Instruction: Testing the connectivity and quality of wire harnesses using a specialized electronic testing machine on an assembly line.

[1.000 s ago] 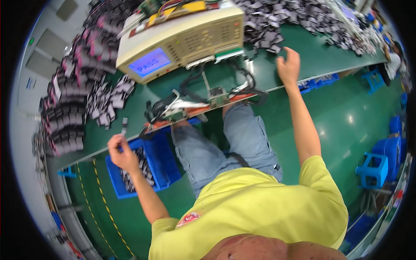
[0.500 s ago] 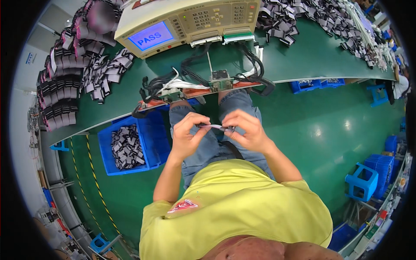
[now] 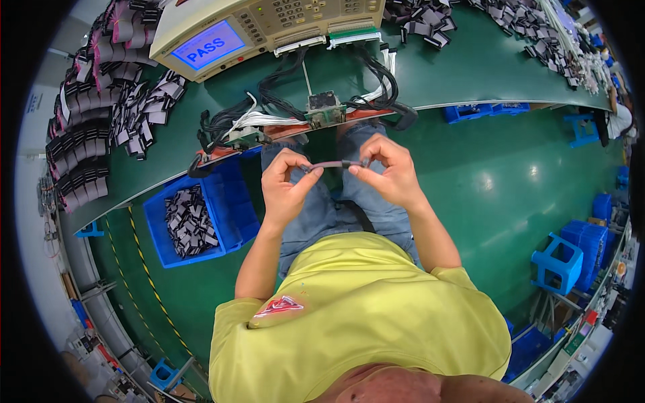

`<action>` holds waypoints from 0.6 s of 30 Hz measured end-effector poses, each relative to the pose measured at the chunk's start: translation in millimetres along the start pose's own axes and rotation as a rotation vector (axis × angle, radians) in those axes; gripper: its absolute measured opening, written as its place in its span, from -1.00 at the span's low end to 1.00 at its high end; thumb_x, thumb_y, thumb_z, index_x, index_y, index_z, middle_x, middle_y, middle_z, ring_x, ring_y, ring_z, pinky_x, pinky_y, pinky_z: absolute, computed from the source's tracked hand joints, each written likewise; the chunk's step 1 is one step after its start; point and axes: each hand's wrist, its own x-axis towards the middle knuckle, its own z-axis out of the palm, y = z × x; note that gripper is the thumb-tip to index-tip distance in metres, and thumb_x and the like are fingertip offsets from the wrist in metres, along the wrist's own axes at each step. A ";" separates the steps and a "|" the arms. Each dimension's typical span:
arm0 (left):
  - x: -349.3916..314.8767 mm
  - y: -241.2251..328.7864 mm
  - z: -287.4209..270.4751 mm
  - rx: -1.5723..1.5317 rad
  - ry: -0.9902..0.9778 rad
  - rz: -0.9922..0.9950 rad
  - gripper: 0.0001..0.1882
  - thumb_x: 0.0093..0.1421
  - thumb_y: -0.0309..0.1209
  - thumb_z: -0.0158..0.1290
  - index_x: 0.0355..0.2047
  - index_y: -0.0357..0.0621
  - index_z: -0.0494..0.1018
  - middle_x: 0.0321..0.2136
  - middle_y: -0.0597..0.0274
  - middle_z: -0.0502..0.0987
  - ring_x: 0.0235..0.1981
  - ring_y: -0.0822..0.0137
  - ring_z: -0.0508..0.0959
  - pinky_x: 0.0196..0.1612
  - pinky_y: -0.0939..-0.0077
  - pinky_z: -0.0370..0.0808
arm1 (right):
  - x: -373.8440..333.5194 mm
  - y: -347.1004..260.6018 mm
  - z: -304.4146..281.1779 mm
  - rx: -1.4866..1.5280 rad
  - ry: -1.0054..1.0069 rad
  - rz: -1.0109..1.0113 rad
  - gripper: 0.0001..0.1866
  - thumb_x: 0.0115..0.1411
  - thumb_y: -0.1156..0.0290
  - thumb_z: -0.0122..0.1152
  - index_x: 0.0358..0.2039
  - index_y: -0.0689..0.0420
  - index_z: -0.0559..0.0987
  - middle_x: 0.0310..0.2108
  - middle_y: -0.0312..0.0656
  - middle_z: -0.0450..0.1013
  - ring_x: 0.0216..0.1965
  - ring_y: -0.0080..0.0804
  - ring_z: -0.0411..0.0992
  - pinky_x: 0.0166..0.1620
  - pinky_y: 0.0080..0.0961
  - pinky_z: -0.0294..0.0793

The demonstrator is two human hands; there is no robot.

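Observation:
A short grey ribbon cable (image 3: 329,164) with black connectors is stretched between my two hands, above my lap and just in front of the bench edge. My left hand (image 3: 285,185) pinches its left end between thumb and fingers. At the other end, my right hand (image 3: 391,173) grips close to a black connector, partly hidden by the fingers. Just beyond my hands, a test fixture (image 3: 325,114) with a green board sits on the bench edge. A second fixture (image 3: 245,139) stands to its left. Black and white wires run from the fixtures to a beige tester (image 3: 275,30) with a lit screen.
Ribbon cables lie heaped on the bench (image 3: 430,74) at the left (image 3: 141,111) and right (image 3: 426,23). A blue bin (image 3: 235,208) holding more cables stands left of my legs. Blue stools (image 3: 557,262) and stacked blue crates (image 3: 588,245) are at right.
Both hands have moved forward, nearer the bench edge and fixtures. They are slightly farther apart, so more of the ribbon cable shows. The whole view has shifted a little.

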 end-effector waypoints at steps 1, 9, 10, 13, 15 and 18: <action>2.5 1.6 -1.3 0.078 0.010 -0.009 -0.78 0.12 -0.67 0.35 -0.28 -0.27 0.53 -0.29 0.24 0.54 -0.27 0.42 0.52 -0.16 0.57 0.45 | 4.9 -2.6 1.4 -0.116 0.066 -0.059 -0.76 0.10 0.58 0.53 -0.29 0.26 0.60 -0.31 -0.21 0.52 -0.32 -0.49 0.50 -0.28 -0.56 0.53; 24.2 4.8 -1.0 0.436 0.147 0.245 -0.68 0.10 -0.58 0.41 -0.12 -0.29 0.66 -0.24 0.12 0.66 -0.28 0.29 0.65 -0.22 0.48 0.60 | 29.1 -3.9 24.8 -0.513 0.382 -0.278 -0.72 0.04 0.65 0.55 -0.21 0.31 0.69 -0.30 -0.06 0.64 -0.34 -0.28 0.64 -0.29 -0.46 0.66; 25.9 3.8 -0.1 0.460 0.176 0.270 -0.68 0.09 -0.58 0.42 -0.12 -0.28 0.66 -0.24 0.10 0.66 -0.29 0.27 0.66 -0.23 0.47 0.60 | 31.4 -2.8 26.6 -0.515 0.383 -0.275 -0.72 0.04 0.65 0.55 -0.21 0.31 0.69 -0.30 -0.06 0.64 -0.34 -0.28 0.64 -0.29 -0.46 0.66; 27.9 -0.5 0.2 0.496 0.218 0.256 -0.68 0.09 -0.57 0.42 -0.12 -0.28 0.66 -0.24 0.07 0.67 -0.28 0.24 0.67 -0.23 0.44 0.62 | 39.2 1.7 30.2 -0.579 0.423 -0.340 -0.72 0.02 0.64 0.56 -0.23 0.30 0.69 -0.30 -0.05 0.64 -0.33 -0.24 0.65 -0.30 -0.45 0.66; 30.0 -2.5 -0.1 0.505 0.225 0.270 -0.68 0.09 -0.57 0.42 -0.12 -0.28 0.66 -0.24 0.07 0.67 -0.28 0.24 0.68 -0.23 0.44 0.62 | 41.4 1.4 31.7 -0.618 0.417 -0.326 -0.71 0.00 0.63 0.57 -0.24 0.29 0.69 -0.31 -0.05 0.64 -0.32 -0.21 0.66 -0.32 -0.44 0.66; 32.6 -2.8 -0.6 0.536 0.234 0.306 -0.69 0.09 -0.56 0.42 -0.14 -0.29 0.66 -0.25 0.07 0.68 -0.29 0.23 0.68 -0.25 0.44 0.63 | 43.2 1.3 31.6 -0.674 0.403 -0.337 -0.71 -0.01 0.62 0.58 -0.25 0.27 0.69 -0.33 -0.06 0.64 -0.34 -0.22 0.65 -0.34 -0.44 0.64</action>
